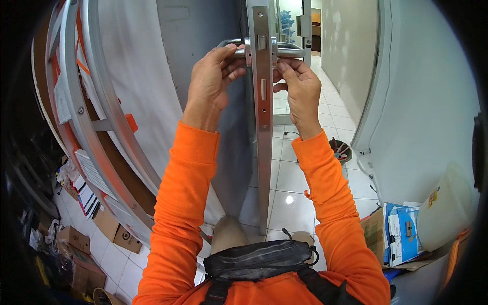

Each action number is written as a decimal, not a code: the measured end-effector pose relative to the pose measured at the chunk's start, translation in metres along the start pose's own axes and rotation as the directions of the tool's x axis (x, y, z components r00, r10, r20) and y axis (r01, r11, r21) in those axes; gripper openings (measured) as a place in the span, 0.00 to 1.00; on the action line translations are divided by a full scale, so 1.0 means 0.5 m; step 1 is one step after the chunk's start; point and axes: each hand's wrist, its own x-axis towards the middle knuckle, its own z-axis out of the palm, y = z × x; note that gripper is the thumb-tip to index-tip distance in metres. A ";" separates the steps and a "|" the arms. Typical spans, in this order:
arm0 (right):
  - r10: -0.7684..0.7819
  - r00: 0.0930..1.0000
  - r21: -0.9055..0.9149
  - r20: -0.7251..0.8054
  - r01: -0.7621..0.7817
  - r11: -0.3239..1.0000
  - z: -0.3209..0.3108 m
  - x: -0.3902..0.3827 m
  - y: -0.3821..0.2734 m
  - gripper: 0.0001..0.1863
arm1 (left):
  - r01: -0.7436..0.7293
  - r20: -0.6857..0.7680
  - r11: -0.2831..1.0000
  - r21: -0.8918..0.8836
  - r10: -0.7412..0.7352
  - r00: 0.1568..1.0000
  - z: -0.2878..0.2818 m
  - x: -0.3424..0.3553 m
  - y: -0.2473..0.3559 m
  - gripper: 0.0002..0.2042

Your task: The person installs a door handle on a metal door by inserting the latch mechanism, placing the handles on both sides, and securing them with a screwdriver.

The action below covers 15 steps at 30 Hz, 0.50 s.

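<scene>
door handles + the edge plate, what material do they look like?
Handles, one under each hand: likely stainless steel or similar metal, satin silver with soft highlights. Edge plate: brushed silver metal by its dull sheen, screw heads visible. Left hand grips one lever, right hand the other.

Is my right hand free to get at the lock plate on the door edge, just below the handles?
Probably yes. The right hand is at the right-side handle, beside the door edge, and the lock plate below shows uncovered, with nothing between them.
</scene>
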 end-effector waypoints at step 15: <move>0.087 0.996 -0.038 0.034 -0.086 0.996 0.018 0.003 -0.001 0.14 | -0.082 0.057 0.988 -0.133 0.091 0.994 -0.026 0.011 -0.020 0.11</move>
